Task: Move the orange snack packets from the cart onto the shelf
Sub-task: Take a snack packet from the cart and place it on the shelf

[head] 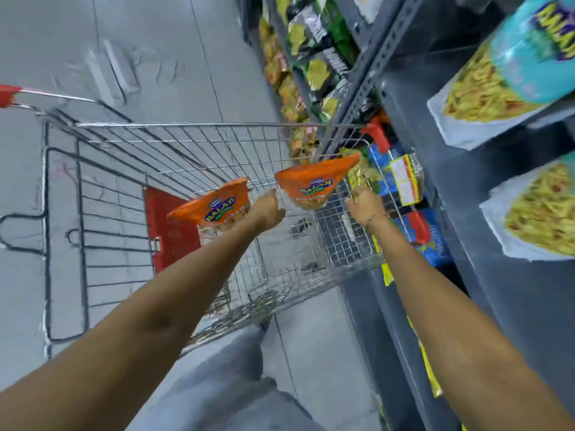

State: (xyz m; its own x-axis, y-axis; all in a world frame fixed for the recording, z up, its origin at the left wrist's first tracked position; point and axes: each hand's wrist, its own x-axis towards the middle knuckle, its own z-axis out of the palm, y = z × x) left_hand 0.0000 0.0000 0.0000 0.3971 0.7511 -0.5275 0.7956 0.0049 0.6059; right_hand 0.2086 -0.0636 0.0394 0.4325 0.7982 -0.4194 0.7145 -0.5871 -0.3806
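Observation:
Two orange snack packets hang above the wire cart point(174, 141). My left hand point(267, 209) is closed on the right edge of the left orange packet point(214, 206). The second orange packet point(314, 185) is held up between my hands. My right hand point(364, 206) is closed by its lower right edge, and my left fingers touch its left edge. Both hands are over the cart's right half, close to the grey shelf point(413, 169). The exact right-hand grip is hidden behind the packet.
The shelf unit runs along the right, with blue packets point(435, 241) on a low level and large teal and yellow snack bags point(510, 73) higher up. Green and yellow packets point(311, 57) fill the far shelves. Grey floor lies to the left. A red panel point(168, 225) lies in the cart.

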